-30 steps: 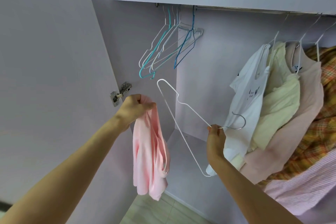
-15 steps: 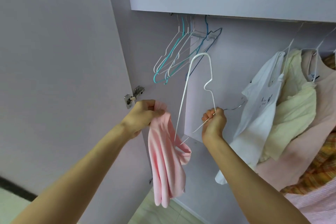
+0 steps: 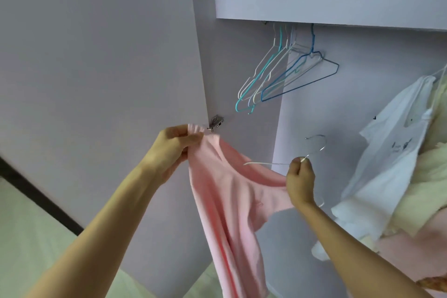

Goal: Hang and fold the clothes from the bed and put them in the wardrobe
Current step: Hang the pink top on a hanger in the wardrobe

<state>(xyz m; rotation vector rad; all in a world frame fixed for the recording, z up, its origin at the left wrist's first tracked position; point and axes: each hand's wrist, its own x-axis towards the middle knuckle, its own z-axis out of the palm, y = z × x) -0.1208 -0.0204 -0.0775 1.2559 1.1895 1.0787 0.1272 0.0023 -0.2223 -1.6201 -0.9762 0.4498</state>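
Hands both pinching: L hand (image 3: 174, 150) grips pink top (image 3: 232, 203), R hand (image 3: 300, 182) holds white hanger (image 3: 268, 164).

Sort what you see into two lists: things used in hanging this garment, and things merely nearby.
In use: pink top, white hanger, left hand, right hand.

Nearby: spare hangers, white T-shirt, door hinge, shelf.

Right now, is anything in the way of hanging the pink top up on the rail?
Nothing visible blocks it. The pink top is partly on the white hanger, and the rail stretch between the empty hangers and the white T-shirt looks free.
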